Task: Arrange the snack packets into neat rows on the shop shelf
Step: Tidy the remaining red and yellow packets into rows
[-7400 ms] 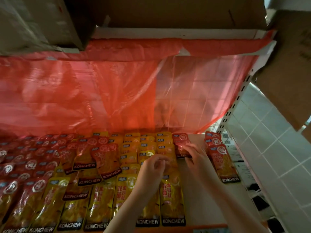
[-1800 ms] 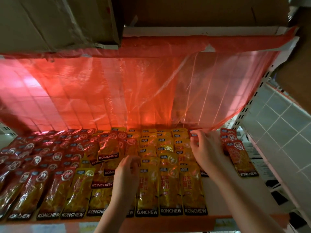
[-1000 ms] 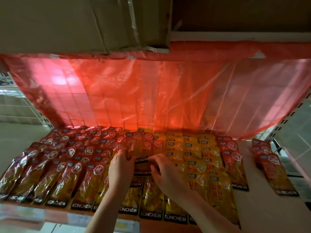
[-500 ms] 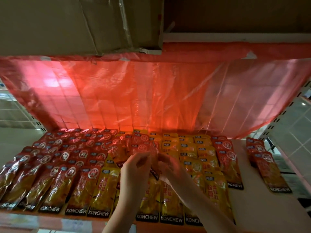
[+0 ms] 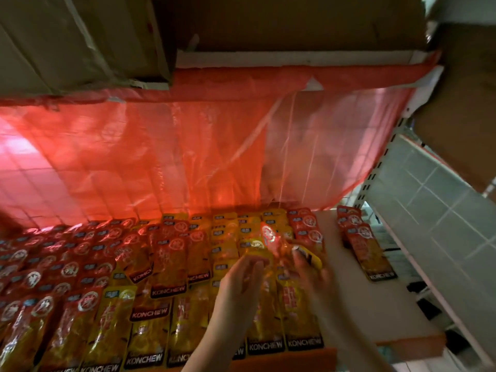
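Red and yellow KONCHEW snack packets (image 5: 166, 267) lie in overlapping rows across the shop shelf (image 5: 357, 299). My left hand (image 5: 241, 280) and my right hand (image 5: 311, 269) are raised over the yellow rows right of centre. Between them hangs a red packet (image 5: 272, 242), lifted off the rows and blurred by motion. My right hand pinches its lower part; whether my left fingers grip it is unclear in the blur. A short separate stack of red packets (image 5: 367, 251) lies at the shelf's right end.
A translucent red plastic sheet (image 5: 188, 157) hangs behind the packets. Cardboard boxes (image 5: 80, 41) sit on the shelf above, close overhead. A white perforated upright (image 5: 375, 170) and a tiled wall (image 5: 440, 210) bound the right side. Bare shelf board shows between the rows and the right stack.
Both hands came off the middle rows and moved right, carrying a red packet up above the yellow rows. The view swung right as well.
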The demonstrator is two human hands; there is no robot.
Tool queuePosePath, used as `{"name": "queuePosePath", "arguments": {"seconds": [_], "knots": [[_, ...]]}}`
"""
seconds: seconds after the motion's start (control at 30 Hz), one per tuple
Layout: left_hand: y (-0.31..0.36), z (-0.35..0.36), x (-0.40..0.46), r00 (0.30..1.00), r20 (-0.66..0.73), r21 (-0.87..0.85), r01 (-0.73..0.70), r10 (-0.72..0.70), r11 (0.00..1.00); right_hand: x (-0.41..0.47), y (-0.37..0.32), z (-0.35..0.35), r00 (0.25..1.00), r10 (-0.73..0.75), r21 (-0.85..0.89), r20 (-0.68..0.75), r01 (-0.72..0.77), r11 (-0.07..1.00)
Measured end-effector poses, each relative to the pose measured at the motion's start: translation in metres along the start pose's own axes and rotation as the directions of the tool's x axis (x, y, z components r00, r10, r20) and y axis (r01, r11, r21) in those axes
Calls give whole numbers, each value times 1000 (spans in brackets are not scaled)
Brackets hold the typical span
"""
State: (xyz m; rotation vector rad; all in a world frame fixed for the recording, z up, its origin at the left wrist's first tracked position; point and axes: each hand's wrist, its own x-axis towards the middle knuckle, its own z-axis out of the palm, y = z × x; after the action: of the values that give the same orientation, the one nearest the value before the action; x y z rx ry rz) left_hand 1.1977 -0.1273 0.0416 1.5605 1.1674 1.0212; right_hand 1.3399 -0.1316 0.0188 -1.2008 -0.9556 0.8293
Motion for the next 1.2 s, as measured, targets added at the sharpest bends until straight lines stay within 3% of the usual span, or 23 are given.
{"name": "queuePosePath", "arguments": {"seconds": [0.07,0.13,0.2,0.27,0.43,0.77,0.93,1.2], "knots": [[-2,6,2,1000,21,53,5,-7,999,0,-6,-22,982,-182,-142,42,187,972],[-6,11,4,1000,31,116,-4,1,993,2,-3,-46,941,-316,-417,121,337,844],[-11,16,6,999,40,160,-23,17,987,3,9,-69,907,-364,-652,213,410,638],[-13,20,7,999,47,180,-21,12,983,4,21,-82,908,-335,-752,252,402,522],[-17,27,6,998,52,214,-48,38,976,3,45,-87,914,-305,-805,267,385,451],[-33,27,9,999,-4,341,-41,45,939,-3,61,-87,938,-189,-753,289,345,561],[-34,29,8,996,-13,359,-73,83,931,-4,50,-92,947,-111,-877,302,322,357],[-35,32,8,988,19,408,-150,156,901,-4,50,-95,943,-118,-898,310,332,289]]}}
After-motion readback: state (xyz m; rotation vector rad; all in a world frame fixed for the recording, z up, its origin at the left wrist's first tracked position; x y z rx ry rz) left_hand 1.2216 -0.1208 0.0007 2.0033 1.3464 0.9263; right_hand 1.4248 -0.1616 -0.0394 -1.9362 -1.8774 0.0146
